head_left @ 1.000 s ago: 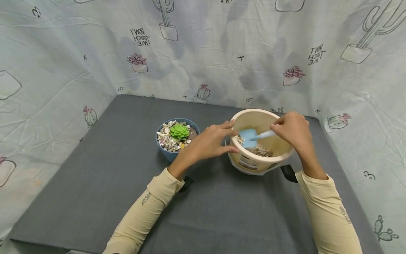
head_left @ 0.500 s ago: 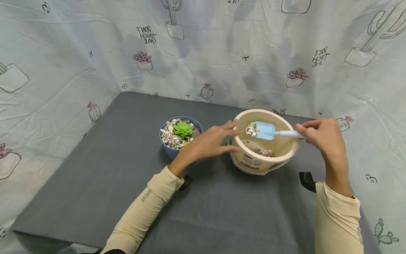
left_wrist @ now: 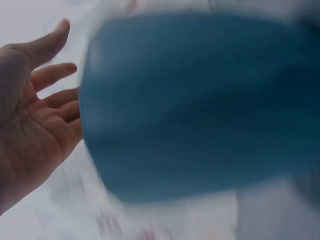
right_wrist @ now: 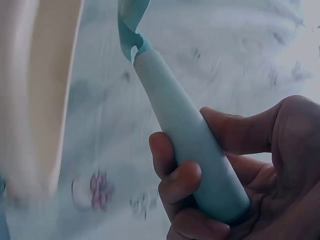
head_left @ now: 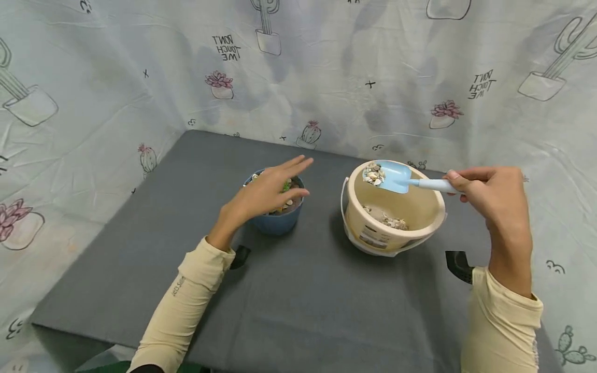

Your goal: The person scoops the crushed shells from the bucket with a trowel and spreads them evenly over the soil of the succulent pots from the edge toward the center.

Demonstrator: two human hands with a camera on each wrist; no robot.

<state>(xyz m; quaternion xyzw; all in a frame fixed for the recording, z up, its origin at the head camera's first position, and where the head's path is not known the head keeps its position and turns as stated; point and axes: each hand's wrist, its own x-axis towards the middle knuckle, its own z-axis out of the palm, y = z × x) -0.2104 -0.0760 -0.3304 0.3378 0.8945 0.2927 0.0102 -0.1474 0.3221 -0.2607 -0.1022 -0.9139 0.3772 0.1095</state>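
My right hand [head_left: 499, 194] grips the white handle of a small trowel [right_wrist: 187, 130], its fingers and thumb wrapped round it in the right wrist view. The light blue blade [head_left: 395, 176] is over the cream bucket [head_left: 396, 235] and carries a heap of small shells [head_left: 374, 174] at its tip. More shell bits [head_left: 393, 221] lie on the bucket's bottom. With fingers stretched, my left hand [head_left: 261, 194] hovers over a blue pot [head_left: 275, 224]. It hides most of the shells and the green succulent in the pot. The pot's blue side [left_wrist: 190, 110] fills much of the left wrist view.
Both containers stand on a grey cloth-covered table [head_left: 298, 300]; the bucket's white carrying handle [head_left: 343, 199] hangs down along its outside. Behind and at the sides hangs a pale curtain [head_left: 326, 67] printed with cacti and mirrored lettering.
The trowel has come up out of the bucket with shells on its blade, as my right hand rose rightward. My left hand has left the bucket's rim and moved left over the pot.
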